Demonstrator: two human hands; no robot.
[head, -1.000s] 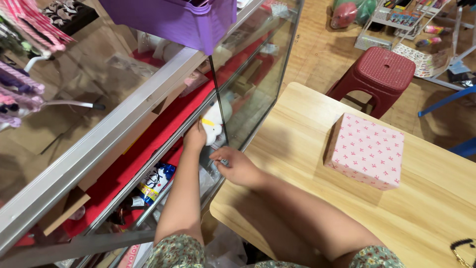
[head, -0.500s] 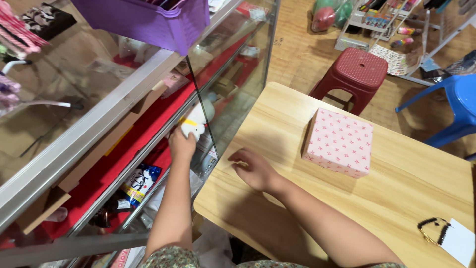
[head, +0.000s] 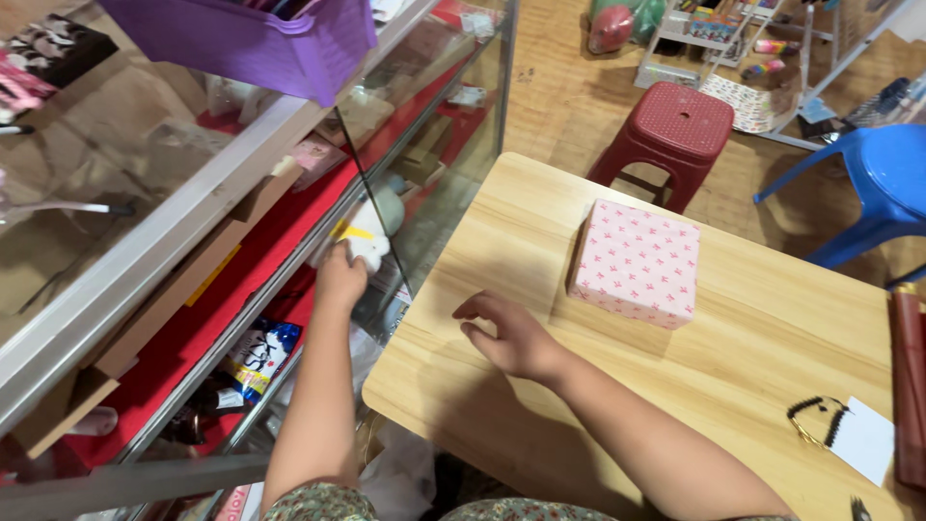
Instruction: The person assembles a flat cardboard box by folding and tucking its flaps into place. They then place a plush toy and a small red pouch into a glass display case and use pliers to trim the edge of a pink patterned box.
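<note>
My left hand (head: 340, 280) closes on a soft white toy with a yellow patch (head: 365, 241), above the red-lined shelf of the glass display case (head: 193, 318). My right hand (head: 511, 338) rests on the pale, honey-coloured wooden table with fine grain lines (head: 733, 376). Near the table's far edge sits a pink cardboard box patterned with small darker pink marks (head: 637, 260). A purple plastic basket (head: 251, 43) stands on the case top. Beyond the table are a dark red plastic stool (head: 680, 125) and a bright blue plastic chair (head: 883, 188). My sleeves (head: 318, 504) are a green floral print.
</note>
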